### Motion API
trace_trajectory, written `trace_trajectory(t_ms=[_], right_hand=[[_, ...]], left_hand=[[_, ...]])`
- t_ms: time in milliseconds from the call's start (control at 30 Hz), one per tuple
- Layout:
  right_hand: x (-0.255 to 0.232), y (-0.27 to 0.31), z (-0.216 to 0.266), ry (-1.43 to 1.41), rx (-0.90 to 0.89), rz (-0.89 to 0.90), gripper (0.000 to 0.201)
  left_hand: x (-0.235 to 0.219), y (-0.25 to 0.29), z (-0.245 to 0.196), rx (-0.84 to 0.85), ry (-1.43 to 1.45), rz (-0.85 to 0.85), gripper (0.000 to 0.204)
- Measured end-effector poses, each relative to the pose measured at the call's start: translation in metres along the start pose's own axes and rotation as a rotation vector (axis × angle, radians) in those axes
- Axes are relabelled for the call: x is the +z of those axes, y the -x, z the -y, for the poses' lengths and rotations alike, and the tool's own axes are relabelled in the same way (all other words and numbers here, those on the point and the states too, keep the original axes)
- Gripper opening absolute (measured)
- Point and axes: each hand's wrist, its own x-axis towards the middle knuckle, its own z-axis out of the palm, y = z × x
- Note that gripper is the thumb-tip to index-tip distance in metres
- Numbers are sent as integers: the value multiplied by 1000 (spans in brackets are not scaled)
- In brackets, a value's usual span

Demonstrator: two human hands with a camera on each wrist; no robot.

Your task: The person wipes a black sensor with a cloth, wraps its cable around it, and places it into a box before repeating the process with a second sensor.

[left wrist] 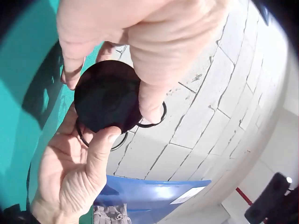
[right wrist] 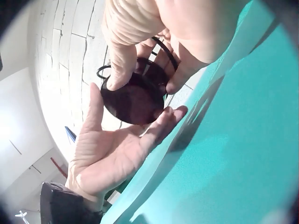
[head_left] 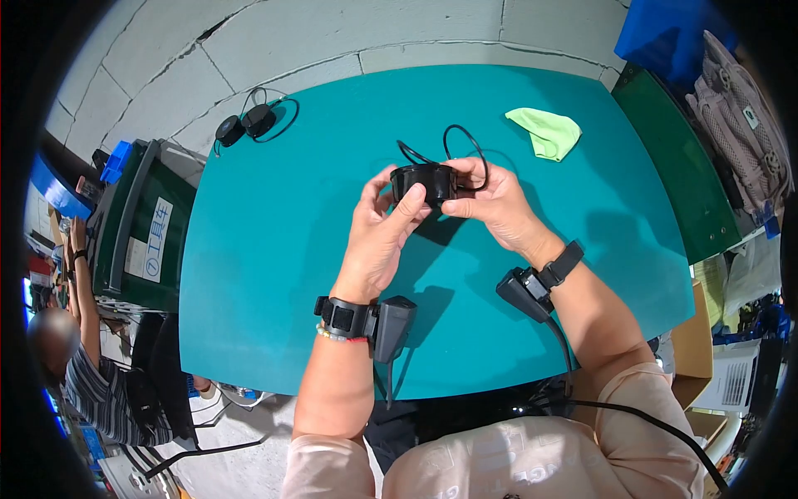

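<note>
A glossy black round device (head_left: 426, 179) with a thin black cable (head_left: 465, 129) is held up over the green table by both hands. My left hand (head_left: 376, 241) grips its left side, thumb on the near edge. On the other side my right hand (head_left: 501, 208) pinches the rim between thumb and fingers, and the cable loops over its fingers. A smooth, dark flat face (left wrist: 105, 95) of the device shows in the left wrist view. From the right wrist, that dark disc (right wrist: 135, 102) looks tilted, with fingers partly covering its edge.
Two round black pieces with a cable (head_left: 249, 125) lie at the table's (head_left: 274, 274) far left. A light green cloth (head_left: 549, 133) lies at the far right. Green cabinets (head_left: 162, 224) flank the table, a block wall stands behind, and another person is at far left.
</note>
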Motion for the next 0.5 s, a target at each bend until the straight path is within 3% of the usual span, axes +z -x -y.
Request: trace_trajectory(t_ms=[67,167,300,367,400,500], right_hand=[[1,-1,-5,-14,-38,-1,45],[2,-3,-5,13,-88,-22,37],[-10,-7,10,89,-58,-148,27],[-7,-9,18,75,-87,-342,30],[-5,-9,29,78,-92,-337,30],[2,-15,63,310,-211,-332,33]], left_hand=[[-8,-5,9,-73,37,-48,34],[-14,-7,6,-42,101,30,29],[-14,-8,1,-40,275,6,29],[-12,-6,-4,-52,490,41,36],[-11,-5,-7,-55,601,59,40],[-12,-5,-9,-97,556,25,50]])
